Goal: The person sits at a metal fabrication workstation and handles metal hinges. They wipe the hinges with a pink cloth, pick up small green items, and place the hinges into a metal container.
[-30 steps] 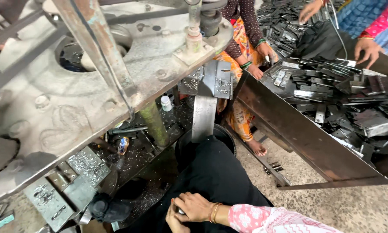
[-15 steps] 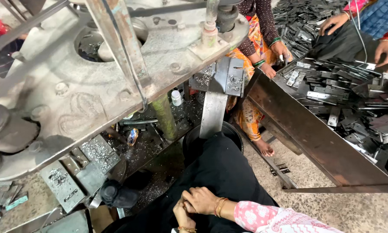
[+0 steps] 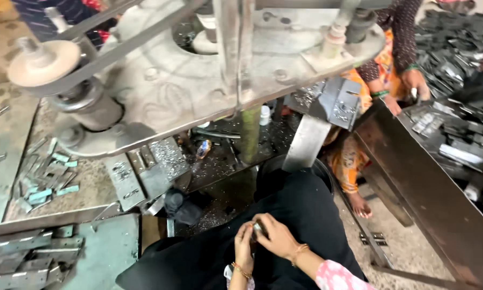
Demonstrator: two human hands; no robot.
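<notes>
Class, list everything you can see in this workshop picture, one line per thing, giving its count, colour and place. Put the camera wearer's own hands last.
Large grey metal press machine: one, grey, top centre.
Round tan flywheel: one, tan, upper left.
Flat grey metal chute: one, grey, hanging below the machine.
Punched grey metal plates: several, grey, under the machine.
Pale green metal strips: several, on the bench at left.
Dark rusty metal tray: one, brown, right.
Dark stamped metal pieces: many, in the tray.
Co-worker's hand: one, at the tray's far end.
Black cloth: on the lap.
Left hand: fingers around something small, unclear.
Right hand: touching the left.
</notes>
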